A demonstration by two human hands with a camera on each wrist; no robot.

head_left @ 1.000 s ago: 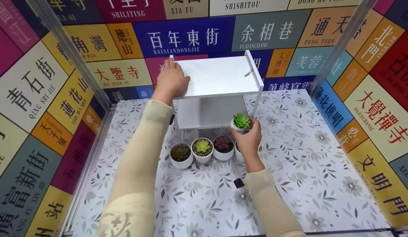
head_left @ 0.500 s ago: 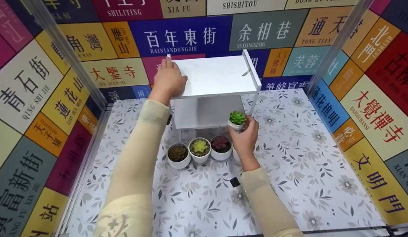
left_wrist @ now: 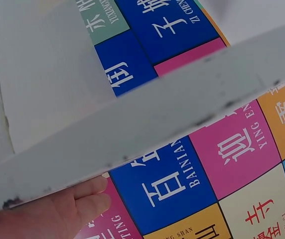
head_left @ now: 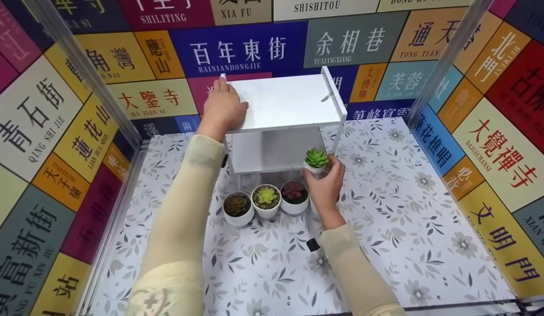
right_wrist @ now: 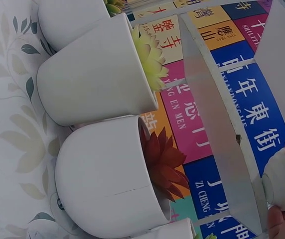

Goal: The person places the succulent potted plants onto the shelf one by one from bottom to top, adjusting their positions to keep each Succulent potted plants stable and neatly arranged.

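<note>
A cream left sleeve (head_left: 177, 210) bore a dark cross (head_left: 151, 301) and a pinkish curve at the frame's lower left; the cream right sleeve (head_left: 359, 267) had a small black block (head_left: 313, 244) beside its cuff.

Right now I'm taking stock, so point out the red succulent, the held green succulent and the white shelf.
Red succulent (right_wrist: 166, 167), right wrist view: its leaves.
Held green succulent (head_left: 316, 158), head view: its leaves.
White shelf (head_left: 283, 98), head view: its top board.

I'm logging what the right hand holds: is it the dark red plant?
No, in the head view the right hand holds the bright green potted plant, while the dark red potted plant stands on the patterned tabletop.
</note>
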